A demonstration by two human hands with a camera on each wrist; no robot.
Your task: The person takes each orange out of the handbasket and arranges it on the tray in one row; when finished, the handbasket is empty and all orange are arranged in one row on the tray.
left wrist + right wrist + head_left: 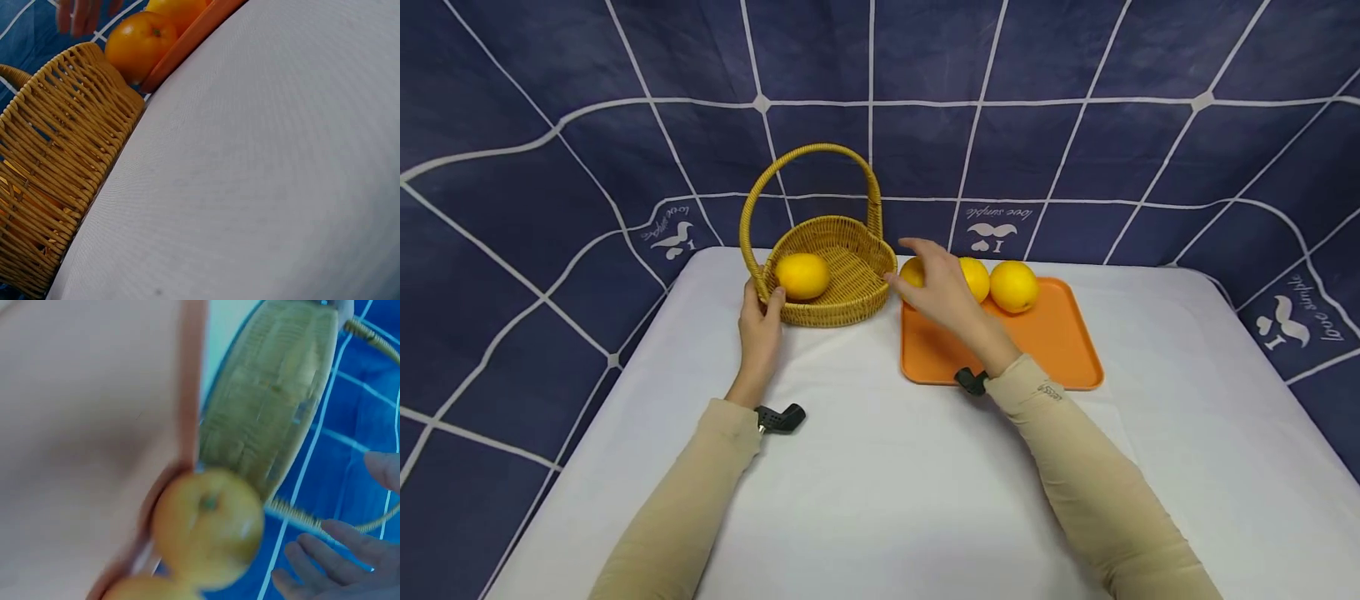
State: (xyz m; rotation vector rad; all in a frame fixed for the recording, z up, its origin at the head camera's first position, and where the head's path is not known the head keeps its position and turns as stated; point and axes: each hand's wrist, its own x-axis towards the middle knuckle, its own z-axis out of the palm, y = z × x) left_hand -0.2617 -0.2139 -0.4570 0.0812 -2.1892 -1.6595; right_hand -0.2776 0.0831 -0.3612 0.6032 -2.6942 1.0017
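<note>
Left hand (758,327) grips the wicker basket (842,287) rim; right hand (942,292), fingers (350,537) spread wide and holding nothing, hovers over the nearest orange (912,272) on the tray (1052,342).

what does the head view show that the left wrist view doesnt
Only the head view shows the left hand gripping the basket rim, the orange inside the basket, and the open right hand above the tray. Only the left wrist view shows the weave close up. Both show the basket, tray and tray oranges.
</note>
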